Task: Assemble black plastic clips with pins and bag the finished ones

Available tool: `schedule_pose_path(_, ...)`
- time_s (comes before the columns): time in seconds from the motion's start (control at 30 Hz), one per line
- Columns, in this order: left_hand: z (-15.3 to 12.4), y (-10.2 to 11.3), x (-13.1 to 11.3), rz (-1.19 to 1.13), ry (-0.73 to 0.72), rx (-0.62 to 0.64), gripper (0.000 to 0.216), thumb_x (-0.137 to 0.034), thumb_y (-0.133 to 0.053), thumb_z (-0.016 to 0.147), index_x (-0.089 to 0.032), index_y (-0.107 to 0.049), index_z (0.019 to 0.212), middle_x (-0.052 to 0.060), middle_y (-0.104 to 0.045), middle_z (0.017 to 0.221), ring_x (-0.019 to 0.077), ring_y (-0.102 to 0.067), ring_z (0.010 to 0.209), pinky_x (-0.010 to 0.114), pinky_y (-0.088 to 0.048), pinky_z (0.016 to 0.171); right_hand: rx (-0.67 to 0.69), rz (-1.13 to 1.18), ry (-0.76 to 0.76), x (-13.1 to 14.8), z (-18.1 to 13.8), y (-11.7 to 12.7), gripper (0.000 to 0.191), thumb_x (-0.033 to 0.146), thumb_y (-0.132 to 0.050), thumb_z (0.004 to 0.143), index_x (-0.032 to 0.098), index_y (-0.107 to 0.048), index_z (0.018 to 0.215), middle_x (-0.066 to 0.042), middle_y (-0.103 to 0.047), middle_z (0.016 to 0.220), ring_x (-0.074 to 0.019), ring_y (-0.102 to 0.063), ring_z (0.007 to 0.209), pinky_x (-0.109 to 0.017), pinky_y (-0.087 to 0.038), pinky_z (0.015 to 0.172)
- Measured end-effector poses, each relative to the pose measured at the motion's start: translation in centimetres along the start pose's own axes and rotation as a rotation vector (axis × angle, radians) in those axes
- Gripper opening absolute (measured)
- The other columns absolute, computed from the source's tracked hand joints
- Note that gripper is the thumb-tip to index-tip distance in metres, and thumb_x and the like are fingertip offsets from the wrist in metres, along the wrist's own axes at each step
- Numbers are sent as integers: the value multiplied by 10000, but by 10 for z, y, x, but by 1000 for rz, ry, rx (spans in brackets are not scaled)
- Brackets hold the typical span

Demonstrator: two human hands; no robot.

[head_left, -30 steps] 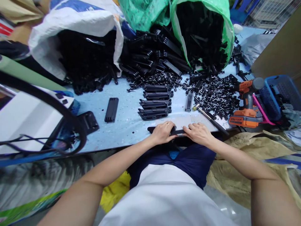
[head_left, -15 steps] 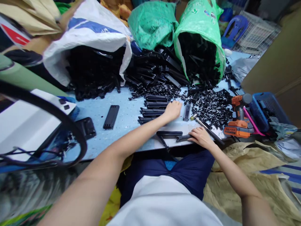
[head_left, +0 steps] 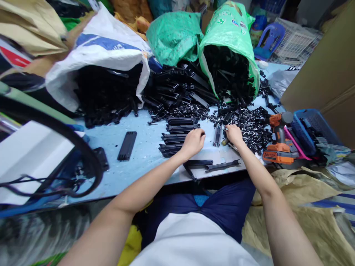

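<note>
My left hand (head_left: 194,142) is closed in a pinch beside a stack of long black plastic parts (head_left: 173,139). Something small and dark shows at its fingertips, too small to name. At the left edge of a heap of small black pieces with metal pins (head_left: 253,127), my right hand (head_left: 233,134) has its fingers drawn together; what they hold, if anything, is hidden. Between the hands lies a slotted black part (head_left: 217,135). Nearer me, a flat black bar (head_left: 199,162) and a notched black strip (head_left: 222,166) rest on a pale board.
An orange cordless drill (head_left: 279,142) stands at the right by a blue basket (head_left: 318,125). Behind are a white sack (head_left: 97,55) and a green bag (head_left: 227,33), both spilling black parts. A flat black plate (head_left: 127,146) and a thick black hose (head_left: 91,159) are on the left.
My right hand has left the notched strip and moved up to the heap of small pieces. My left hand has drawn back toward me from the small parts beyond the stack.
</note>
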State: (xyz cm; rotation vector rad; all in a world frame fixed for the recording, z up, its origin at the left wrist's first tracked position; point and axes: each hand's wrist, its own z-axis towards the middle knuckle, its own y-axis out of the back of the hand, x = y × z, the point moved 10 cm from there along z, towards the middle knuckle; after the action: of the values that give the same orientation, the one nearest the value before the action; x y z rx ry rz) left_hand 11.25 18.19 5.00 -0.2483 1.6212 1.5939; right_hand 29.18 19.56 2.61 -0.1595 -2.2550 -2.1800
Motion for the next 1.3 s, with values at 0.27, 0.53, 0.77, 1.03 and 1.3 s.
schedule_pose_path(0.27, -119, -5, 97, -1038, 704, 5, 350, -406, -704, 501, -123, -601, 680, 13, -577, 557, 106, -499, 507, 235, -369, 509, -9, 62, -27, 12, 18, -4, 158, 111, -462, 830, 143, -583, 927, -132, -613, 962, -254, -551, 928, -386, -385, 807)
schedule_pose_path(0.53, -123, -11, 99, -1008, 710, -27, 373, -418, -733, 452, -130, -620, 659, 4, -584, 545, 106, -507, 511, 233, -398, 523, -192, 372, 176, 23, -37, 38, 196, 173, -475, 820, 193, -648, 911, -67, -554, 969, -175, -548, 879, -302, -435, 794)
schedule_pose_path(0.77, -114, 5, 87, -721, 542, -71, 473, -485, -703, 476, -143, -639, 797, -17, -560, 643, 94, -465, 514, 226, -386, 508, 165, 535, 289, 65, -91, 20, 100, 172, -596, 772, 176, -652, 854, -22, -641, 805, -132, -572, 700, -253, -445, 689)
schedule_pose_path(1.03, -122, -4, 97, -704, 616, -92, 508, -506, -647, 488, -129, -659, 828, -34, -514, 531, 83, -404, 432, 209, -291, 406, 298, 237, 480, 106, -108, 11, 125, 61, -584, 755, 133, -663, 820, -70, -666, 839, -155, -596, 791, -234, -406, 702)
schedule_pose_path(1.3, -124, -15, 100, -802, 692, -36, 458, -452, -696, 414, -134, -629, 738, -46, -523, 507, 53, -373, 378, 184, -239, 359, 377, -22, 522, 128, -117, 11, 177, 54, -505, 801, 116, -659, 863, -106, -668, 910, -186, -609, 850, -233, -365, 682)
